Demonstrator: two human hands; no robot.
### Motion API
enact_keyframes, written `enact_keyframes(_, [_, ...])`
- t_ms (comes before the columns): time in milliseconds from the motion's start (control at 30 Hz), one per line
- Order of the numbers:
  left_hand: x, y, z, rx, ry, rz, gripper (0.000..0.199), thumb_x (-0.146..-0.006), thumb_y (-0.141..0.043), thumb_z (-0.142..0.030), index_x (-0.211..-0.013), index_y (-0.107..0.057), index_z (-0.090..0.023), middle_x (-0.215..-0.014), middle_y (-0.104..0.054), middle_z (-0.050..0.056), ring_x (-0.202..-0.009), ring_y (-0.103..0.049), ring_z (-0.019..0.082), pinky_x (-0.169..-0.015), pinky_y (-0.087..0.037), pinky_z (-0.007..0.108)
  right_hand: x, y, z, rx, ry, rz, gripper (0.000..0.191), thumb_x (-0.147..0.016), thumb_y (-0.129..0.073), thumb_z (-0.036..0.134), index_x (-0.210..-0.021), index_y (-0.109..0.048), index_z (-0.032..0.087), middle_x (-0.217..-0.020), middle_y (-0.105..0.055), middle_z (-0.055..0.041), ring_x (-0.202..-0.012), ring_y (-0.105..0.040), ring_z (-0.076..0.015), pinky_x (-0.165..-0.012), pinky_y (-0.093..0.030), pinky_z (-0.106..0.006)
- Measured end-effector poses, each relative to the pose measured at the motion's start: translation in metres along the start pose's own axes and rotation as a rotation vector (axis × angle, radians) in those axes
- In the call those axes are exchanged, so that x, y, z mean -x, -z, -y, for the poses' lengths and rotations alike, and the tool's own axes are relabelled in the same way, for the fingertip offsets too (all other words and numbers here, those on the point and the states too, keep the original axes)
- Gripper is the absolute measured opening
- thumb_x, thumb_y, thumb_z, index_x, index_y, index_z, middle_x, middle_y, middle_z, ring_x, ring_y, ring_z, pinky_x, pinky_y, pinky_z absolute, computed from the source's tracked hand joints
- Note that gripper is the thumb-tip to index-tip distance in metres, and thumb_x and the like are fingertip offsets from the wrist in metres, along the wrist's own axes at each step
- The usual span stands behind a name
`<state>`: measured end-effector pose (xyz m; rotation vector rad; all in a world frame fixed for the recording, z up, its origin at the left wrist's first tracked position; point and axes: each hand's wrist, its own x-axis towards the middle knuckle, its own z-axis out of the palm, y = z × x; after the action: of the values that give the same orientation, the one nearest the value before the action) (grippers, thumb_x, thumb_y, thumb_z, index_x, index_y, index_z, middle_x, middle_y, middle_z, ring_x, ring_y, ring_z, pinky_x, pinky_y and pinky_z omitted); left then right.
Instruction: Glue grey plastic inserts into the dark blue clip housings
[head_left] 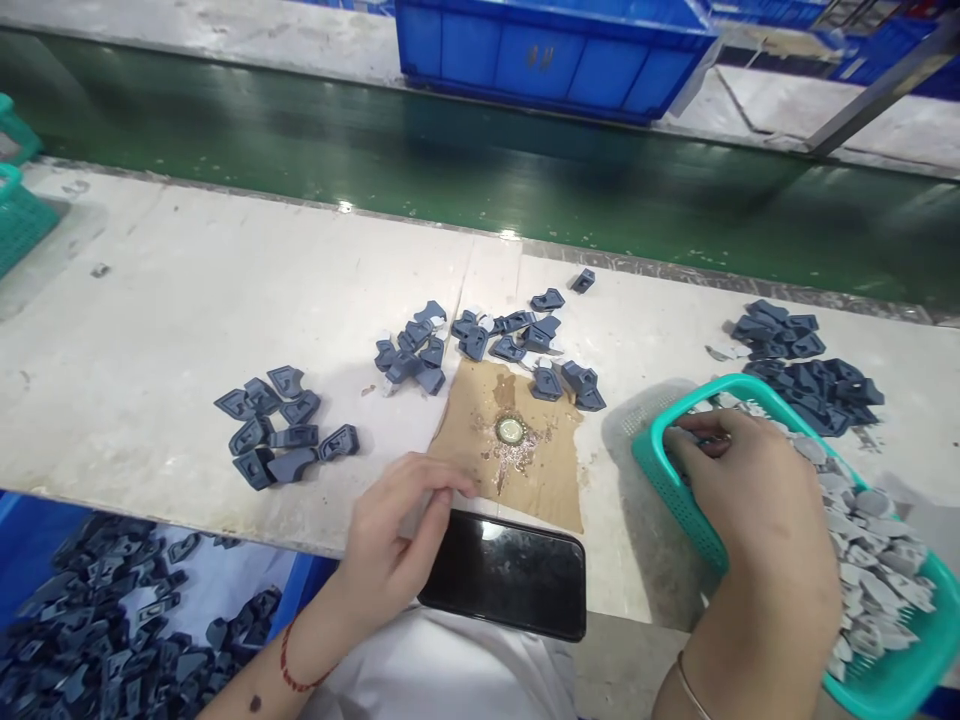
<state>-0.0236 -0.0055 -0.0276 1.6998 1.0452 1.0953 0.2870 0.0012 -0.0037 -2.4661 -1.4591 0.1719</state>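
Note:
My right hand [750, 500] reaches into a teal plastic basket [675, 500] filled with light grey plastic pieces [870, 560]. Its thumb and fingers are closed at the basket's left end, on what looks like one light grey piece; the fingertips are partly hidden. My left hand [401, 525] hovers by the table's front edge, next to a black phone [510, 575]. Its fingers are loosely stretched out and nothing shows in them. Ahead of it lies a brown paper sheet [465, 430] bearing a small round item [511, 430] with shiny specks around it.
Dark blue-grey plastic parts lie in a left group [292, 435], middle clusters [412, 350] and right piles [817, 390]. A blue bin [300, 590] of similar parts is at lower left. Beyond the table [187, 290] run a green belt [300, 150] and a blue crate [555, 55].

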Motion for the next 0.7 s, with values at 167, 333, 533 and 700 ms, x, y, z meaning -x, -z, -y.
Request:
enact_keyframes(167, [0.005,0.048,0.004,-0.64,-0.119,-0.243,0.024,-0.096,-0.064,-0.012,-0.116,-0.069,-0.025,-0.12,-0.073,0.01,-0.116,-0.064,0.031,-0.106,-0.045,0.047,0.001,0.013,0.02,-0.069,-0.213,0.11,0.012,-0.082,-0.063,0.034,-0.084,-0.066,0.022,-0.086,-0.074,-0.0147,-0.067,-0.063,-0.0298,-0.066,-0.045,-0.044])
enact_keyframes(333, [0.011,0.084,0.026,-0.956,-0.079,-0.102,0.029,-0.098,-0.067,-0.031,-0.126,-0.067,-0.022,-0.131,-0.069,0.016,-0.123,-0.056,0.04,-0.108,-0.042,0.057,0.001,0.009,0.017,-0.161,-0.207,0.022,0.007,-0.08,-0.07,0.03,-0.079,-0.066,0.025,-0.084,-0.075,-0.0144,-0.07,-0.066,-0.032,-0.062,-0.045,-0.045])
enact_keyframes(533, [0.009,0.084,0.029,-0.978,-0.137,-0.155,0.017,-0.099,-0.067,-0.028,-0.115,-0.071,-0.022,-0.116,-0.077,0.012,-0.115,-0.06,0.037,-0.104,-0.046,0.055,0.01,0.0,0.024,-0.836,-0.123,-0.434,0.026,-0.071,-0.089,0.037,-0.093,-0.08,0.026,-0.082,-0.075,-0.0064,-0.078,-0.073,-0.0295,-0.074,-0.059,-0.048])
enact_keyframes(700, [0.013,0.064,0.011,-0.584,0.018,-0.307,0.027,-0.094,-0.073,-0.022,-0.121,-0.071,-0.027,-0.11,-0.076,0.005,-0.104,-0.066,0.027,-0.09,-0.054,0.039,0.028,-0.009,0.049,-1.183,0.057,-0.195,0.018,-0.078,-0.091,0.039,-0.082,-0.082,0.024,-0.071,-0.073,-0.0017,-0.06,-0.067,-0.0167,-0.055,-0.055,-0.031])
